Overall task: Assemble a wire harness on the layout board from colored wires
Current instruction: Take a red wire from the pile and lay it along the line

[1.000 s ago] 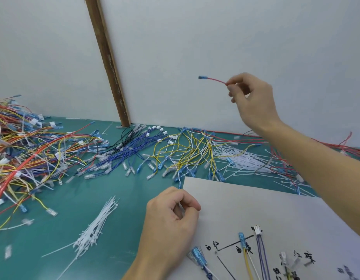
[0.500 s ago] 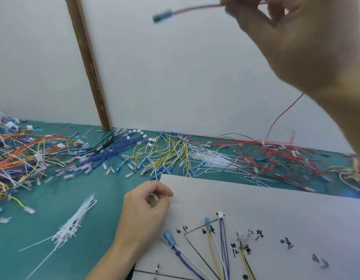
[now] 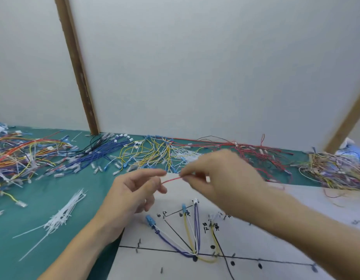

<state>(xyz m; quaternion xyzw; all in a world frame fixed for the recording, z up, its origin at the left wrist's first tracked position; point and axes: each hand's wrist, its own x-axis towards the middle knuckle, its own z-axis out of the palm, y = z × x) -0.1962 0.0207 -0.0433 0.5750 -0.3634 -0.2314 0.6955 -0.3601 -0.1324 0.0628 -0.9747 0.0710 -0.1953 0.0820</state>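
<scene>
My right hand (image 3: pixel 217 176) pinches a thin red wire (image 3: pixel 171 180) between thumb and forefinger above the far edge of the white layout board (image 3: pixel 276 235). The wire runs left to the fingertips of my left hand (image 3: pixel 132 193), whose fingers are loosely extended. Its left end is hidden there, and I cannot tell if those fingers grip it. On the board, purple, white, yellow and black wires (image 3: pixel 190 235) fan out from one point on the drawn lines. Two of them end in blue connectors (image 3: pixel 150 220).
Heaps of loose wires lie along the green mat: mixed colours (image 3: pixel 19 154) at left, blue (image 3: pixel 98 154), yellow (image 3: pixel 153 152), red (image 3: pixel 262 156), and a tangle (image 3: pixel 336 168) at right. White cable ties (image 3: pixel 62 215) lie left of the board. Wooden posts (image 3: pixel 78 65) stand against the wall.
My right hand came down from high up with the red wire to just above the board. My left hand lifted off the board's corner and opened toward the wire's end.
</scene>
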